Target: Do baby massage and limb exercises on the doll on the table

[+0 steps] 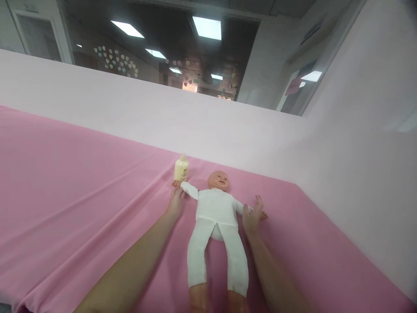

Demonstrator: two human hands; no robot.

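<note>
A baby doll [216, 206] in white clothes lies face up on a pink sheet, its arms spread to both sides and its bare feet towards me. At the doll's arm on the left side, my left hand [177, 202] has its fingers closed by the wrist, just below the doll's small hand. My right hand [252, 219] rests across the other forearm, thumb and fingers apart on either side of the sleeve; the doll's fingers show beyond it. Right behind the doll's left-side hand stands a pale yellow pump bottle [181, 168], upright.
The pink sheet [81, 174] covers the surface and has long creases on the left. A white wall [156, 117] rises behind it, with another wall [365, 174] on the right. Above is a glass window [208, 56] showing ceiling lights and heart-shaped decorations.
</note>
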